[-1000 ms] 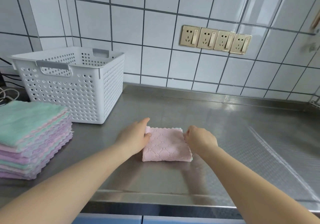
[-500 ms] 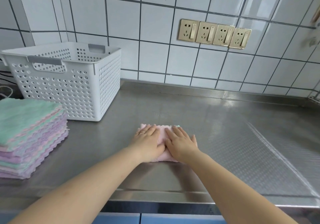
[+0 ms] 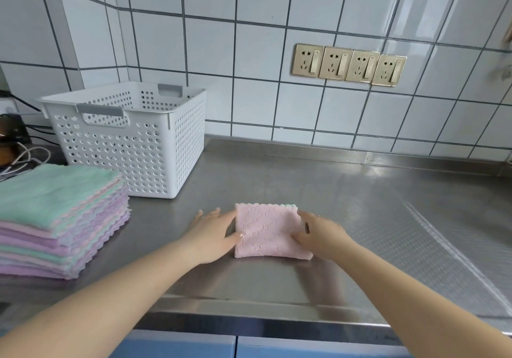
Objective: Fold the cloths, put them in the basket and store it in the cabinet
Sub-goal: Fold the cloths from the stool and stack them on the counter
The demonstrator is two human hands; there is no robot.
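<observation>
Cloths (image 3: 55, 219) sat in a tall unfolded stack at the far left of the steel counter (image 3: 360, 205), mint on top with lilac and pink layers beneath, just in front of the basket (image 3: 133, 147) and to its left. Basket itself was white, perforated, with grey handles, and stood against the tiled wall; as far as I could see through its open top and holes, nothing lay inside.

To the right of the basket, near the counter's front edge, lay 1 pink cloth (image 3: 270, 231), folded into a small square. My left hand (image 3: 213, 235) rested flat on the steel, fingers spread, its thumb touching the cloth's left edge. My right hand (image 3: 321, 235) pressed the cloth's right edge, fingers loosely curled; whether it pinched the fabric or only pushed on it, I could not tell.

Further right of the basket, 4 gold sockets (image 3: 349, 65) were set in the wall.

I judged the job barely begun: 1 cloth folded and not yet in the basket, the whole stack waiting, and the blue cabinet fronts (image 3: 235, 346) below the counter closed.
</observation>
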